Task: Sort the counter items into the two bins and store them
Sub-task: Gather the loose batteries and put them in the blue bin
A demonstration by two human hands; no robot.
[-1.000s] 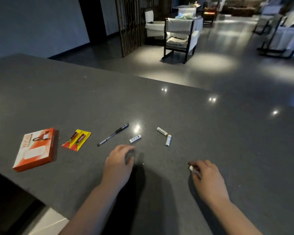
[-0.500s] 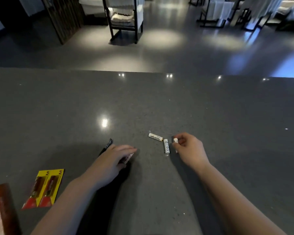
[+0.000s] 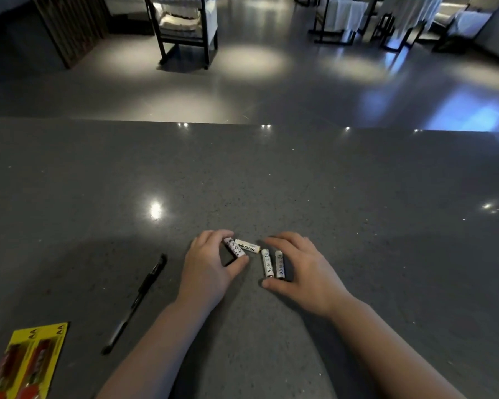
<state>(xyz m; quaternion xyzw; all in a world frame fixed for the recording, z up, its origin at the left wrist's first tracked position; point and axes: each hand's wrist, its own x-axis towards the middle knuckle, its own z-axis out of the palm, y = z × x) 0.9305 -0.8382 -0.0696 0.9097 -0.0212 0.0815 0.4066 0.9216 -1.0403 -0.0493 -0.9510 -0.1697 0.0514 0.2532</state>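
Head view, looking down on a dark grey bench [image 3: 300,182] with two bare hands close together. Left hand [image 3: 211,266] curved, fingers [image 3: 213,236] and thumb bent around one white battery [image 3: 234,247], touching it at the fingertips. Second white battery [image 3: 247,245] with black writing lying just right of those fingers, one end touching the first battery. Right hand [image 3: 303,269] cupped over two more white batteries, fingers bent and spread narrow, thumb low on the bench. Third battery [image 3: 266,262] and fourth battery [image 3: 279,264] lying side by side, almost upright in the view, tucked between the right thumb and the right fingers. Cannot tell for sure if those fingers squeeze them or only fence them in. Black pen [image 3: 136,300] lying slanted on the bench, off to the left of the left hand, apart from it. Yellow pack of AA batteries [image 3: 32,361] far down to the left, near the bottom corner. Shiny floor and dark chair frames beyond the far edge of the bench.
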